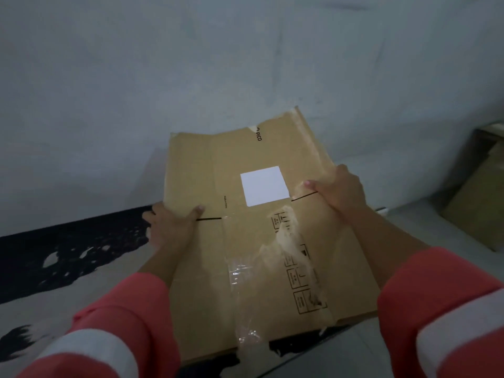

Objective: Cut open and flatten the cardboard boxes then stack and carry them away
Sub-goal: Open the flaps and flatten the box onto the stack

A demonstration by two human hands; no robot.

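Observation:
A flattened brown cardboard box fills the middle of the head view, held in front of me above the floor. It carries a white label, printed handling symbols and strips of torn clear tape. My left hand grips its left edge, thumb on top and fingers underneath. My right hand grips its right edge the same way. Both arms wear red sleeves with a white band.
A pale wall rises just behind the box. A black-and-white patterned rug lies on the floor at the left. More brown cardboard leans at the right edge.

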